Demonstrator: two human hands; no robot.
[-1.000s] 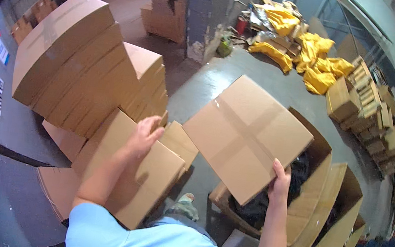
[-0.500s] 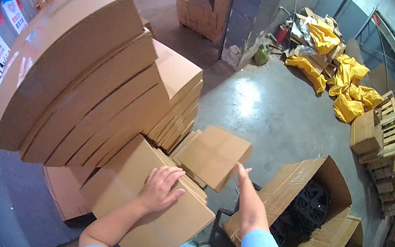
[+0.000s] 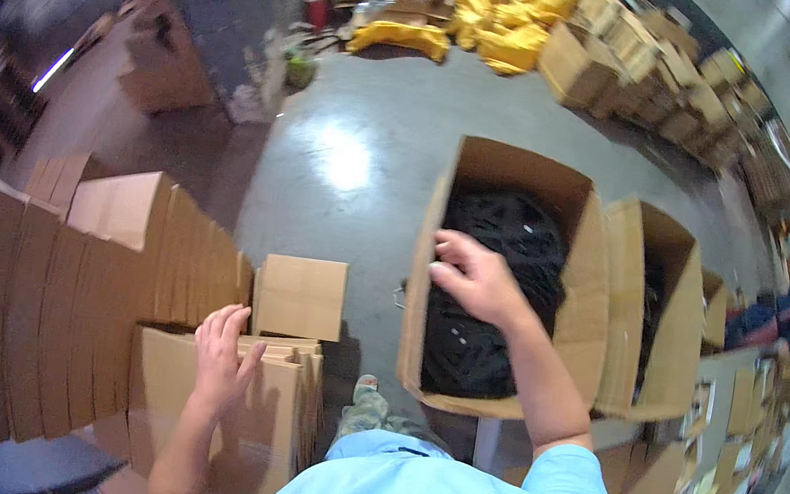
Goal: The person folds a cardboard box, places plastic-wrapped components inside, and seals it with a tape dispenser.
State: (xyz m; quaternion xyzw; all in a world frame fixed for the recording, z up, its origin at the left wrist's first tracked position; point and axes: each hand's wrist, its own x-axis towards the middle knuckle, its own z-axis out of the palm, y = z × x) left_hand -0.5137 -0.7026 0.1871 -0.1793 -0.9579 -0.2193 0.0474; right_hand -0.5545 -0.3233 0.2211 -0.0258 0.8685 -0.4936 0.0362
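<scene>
Fingers of right hand half-curled, slack, apparently empty, over left rim of open carton; contact, cannot tell. Black parts inside carton. Left hand loosely spread, empty, at upright flattened boxes; smaller box just beyond. I judge left-arm nudge could topple flattened boxes; snagged right fingers could drag carton.

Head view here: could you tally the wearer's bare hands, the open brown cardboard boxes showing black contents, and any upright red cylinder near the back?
Left bare hand and right bare hand: 2
Large open brown cardboard box showing black contents, plus similar open box right of it: 2
Upright red cylinder: 1
Total: 5
</scene>
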